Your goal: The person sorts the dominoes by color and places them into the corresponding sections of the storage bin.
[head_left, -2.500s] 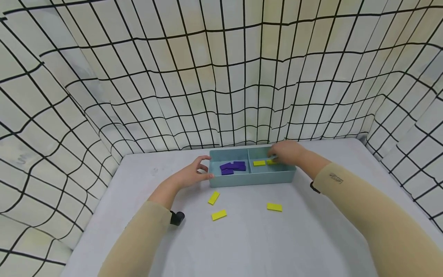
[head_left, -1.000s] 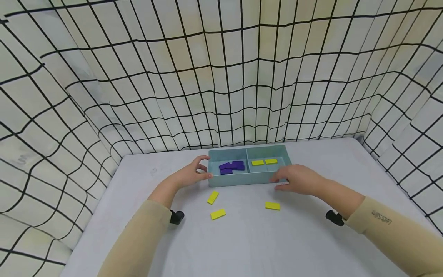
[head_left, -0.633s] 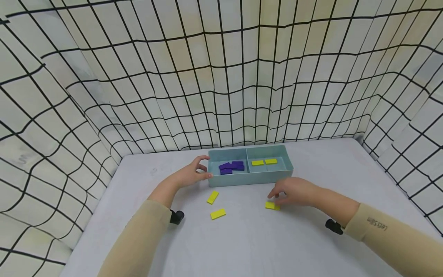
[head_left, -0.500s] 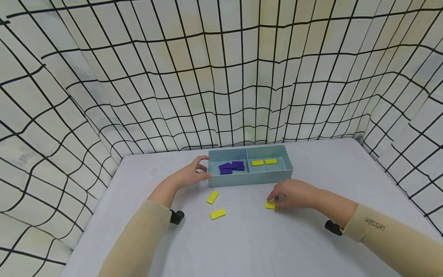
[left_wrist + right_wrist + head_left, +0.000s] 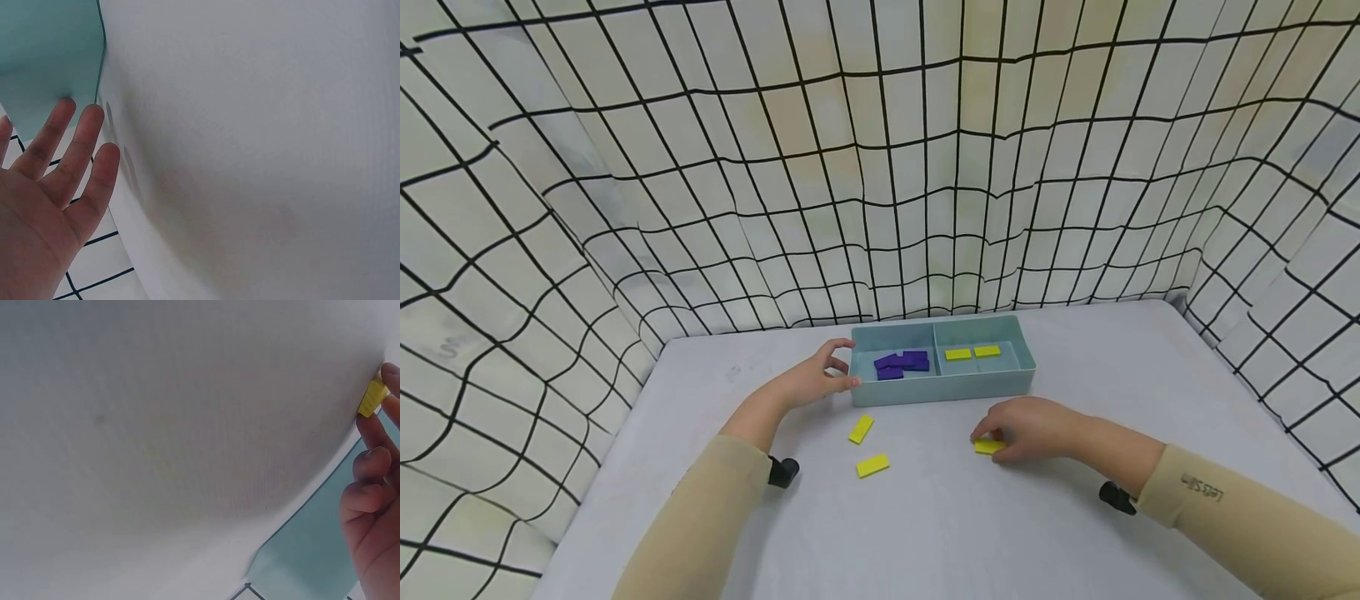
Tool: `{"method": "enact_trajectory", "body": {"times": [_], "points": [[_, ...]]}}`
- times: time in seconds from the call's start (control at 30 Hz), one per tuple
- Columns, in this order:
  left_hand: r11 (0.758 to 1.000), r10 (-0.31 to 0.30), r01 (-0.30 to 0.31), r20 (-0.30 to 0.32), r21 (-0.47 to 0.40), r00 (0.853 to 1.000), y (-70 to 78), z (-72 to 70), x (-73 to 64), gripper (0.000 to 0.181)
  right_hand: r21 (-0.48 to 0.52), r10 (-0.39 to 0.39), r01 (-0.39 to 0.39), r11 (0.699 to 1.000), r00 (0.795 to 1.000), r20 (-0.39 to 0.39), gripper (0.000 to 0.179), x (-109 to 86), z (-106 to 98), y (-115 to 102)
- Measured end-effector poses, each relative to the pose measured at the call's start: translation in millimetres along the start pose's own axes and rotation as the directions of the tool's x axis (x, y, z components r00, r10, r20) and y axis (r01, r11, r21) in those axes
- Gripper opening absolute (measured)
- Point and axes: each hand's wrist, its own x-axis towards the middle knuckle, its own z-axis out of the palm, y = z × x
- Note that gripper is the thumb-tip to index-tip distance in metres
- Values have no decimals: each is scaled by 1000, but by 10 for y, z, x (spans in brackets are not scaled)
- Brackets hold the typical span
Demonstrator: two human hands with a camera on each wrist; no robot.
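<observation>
A pale blue-green two-compartment box (image 5: pixel 943 389) stands at the back of the table. My left hand (image 5: pixel 811 377) touches its left end with thumb and fingertips; in the left wrist view the visible fingers of that hand (image 5: pixel 47 200) are spread and nearly straight. In front of the box, my right hand (image 5: pixel 1037 429) pinches a yellow rectangular tile (image 5: pixel 987 447) between thumb and fingertips, at table level. The right wrist view shows this tile (image 5: pixel 374 397) at the fingertips. Two more yellow tiles (image 5: pixel 861 429) (image 5: pixel 873 465) lie on the table, front left of the box.
Purple tiles (image 5: pixel 891 373) lie overlapping in the box's left compartment. Two yellow tiles (image 5: pixel 958 355) (image 5: pixel 987 352) lie side by side in the right one. A white cloth (image 5: pixel 925 533) covers the table. Black-lined white walls (image 5: pixel 910 208) rise behind and at both sides.
My right hand has come out of the right compartment, passed over the front rim and moved down to the nearby yellow tile, which it now pinches. The left hand stays at the box.
</observation>
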Motion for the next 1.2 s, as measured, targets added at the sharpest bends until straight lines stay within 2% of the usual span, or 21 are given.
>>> {"method": "enact_trajectory", "body": {"times": [0.27, 0.67, 0.9, 1.2], "points": [[1000, -1, 1, -2, 1, 1000, -1, 4, 3, 76, 0, 16, -16, 1000, 1000, 11, 31, 8, -12, -20], [1000, 0, 0, 1, 1, 1000, -21, 7, 17, 76, -12, 18, -19, 1000, 998, -53, 34, -27, -192, 36], [1000, -13, 13, -8, 13, 1000, -14, 14, 12, 77, 10, 15, -15, 1000, 998, -58, 35, -33, -382, 57], [1000, -9, 9, -8, 11, 1000, -11, 9, 8, 76, 16, 5, -2, 1000, 989, -151, 30, 66, -727, 144]]}}
